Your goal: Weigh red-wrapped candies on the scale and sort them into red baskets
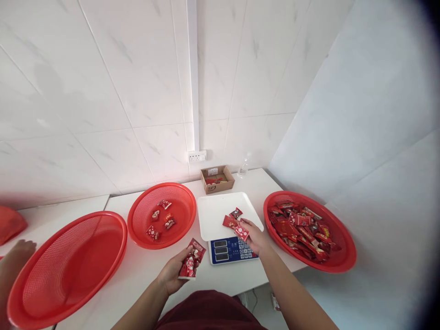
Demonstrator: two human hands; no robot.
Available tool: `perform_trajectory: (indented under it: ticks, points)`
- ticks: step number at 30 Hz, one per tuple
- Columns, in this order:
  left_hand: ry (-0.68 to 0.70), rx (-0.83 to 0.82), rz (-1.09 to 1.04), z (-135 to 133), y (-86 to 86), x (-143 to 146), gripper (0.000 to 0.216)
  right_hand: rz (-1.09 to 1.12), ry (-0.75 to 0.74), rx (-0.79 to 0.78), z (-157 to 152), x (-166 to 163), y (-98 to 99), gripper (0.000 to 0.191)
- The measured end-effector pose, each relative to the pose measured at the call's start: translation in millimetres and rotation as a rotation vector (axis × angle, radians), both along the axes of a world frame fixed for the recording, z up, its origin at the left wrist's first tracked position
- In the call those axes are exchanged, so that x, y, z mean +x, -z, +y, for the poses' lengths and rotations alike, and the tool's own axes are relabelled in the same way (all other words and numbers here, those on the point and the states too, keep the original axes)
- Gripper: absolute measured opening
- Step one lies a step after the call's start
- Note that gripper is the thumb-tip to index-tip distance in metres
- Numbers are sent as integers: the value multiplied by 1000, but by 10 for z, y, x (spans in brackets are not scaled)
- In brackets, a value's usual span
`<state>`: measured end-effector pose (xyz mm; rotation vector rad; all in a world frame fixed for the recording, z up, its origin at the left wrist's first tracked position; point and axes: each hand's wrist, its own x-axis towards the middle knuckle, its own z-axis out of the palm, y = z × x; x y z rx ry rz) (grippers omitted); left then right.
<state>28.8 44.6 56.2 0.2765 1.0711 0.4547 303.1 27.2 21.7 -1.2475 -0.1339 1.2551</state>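
My left hand is closed around several red snack packets, held in front of my body over the table edge. Over the front of a digital scale's white pan, my right hand grips red snack packets. A small dark red packet is just beyond those fingers, on or above the pan; I cannot tell whether the hand touches it. The scale's blue panel, with displays and keys, is partly covered by my right hand and wrist.
To the right, a red basket is heaped with packets. Left of the scale, another red basket holds several packets. A large red basket stands further left, beside another person's hand. A cardboard box and clear bottle stand behind.
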Motion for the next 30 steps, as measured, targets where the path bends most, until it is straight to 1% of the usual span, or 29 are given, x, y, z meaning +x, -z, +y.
perform_trajectory:
  ticks: [2, 4, 7, 9, 12, 16, 20, 24, 27, 30]
  points:
    - [10, 7, 2, 3, 27, -72, 19, 59, -6, 101, 77, -59, -78, 34]
    - [16, 13, 10, 5, 44, -133, 19, 91, 9, 158, 131, -102, -138, 45]
    - [44, 23, 7, -4, 55, -203, 20, 75, 88, 115, 125, -145, -155, 62]
    - [78, 30, -21, -20, 67, -235, 24, 63, 125, 69, 59, -174, -128, 68]
    - [124, 41, -62, -48, 114, -247, 28, 56, 115, 24, -86, -244, -87, 65]
    - [181, 64, -94, -46, 190, -166, 25, 51, 9, -4, -292, -394, -92, 49]
    - [211, 98, -120, 65, 187, 30, 19, 137, -48, -54, -563, -554, -91, 39]
    - [203, 111, -105, 313, 152, 374, 14, 264, -129, -29, -916, -620, -23, 39]
    - [173, 106, -100, 543, 159, 720, 16, 290, -141, -49, -1128, -558, 32, 42]
    - [144, 115, -73, 698, 188, 1011, 26, 274, -113, -85, -1231, -420, 55, 43]
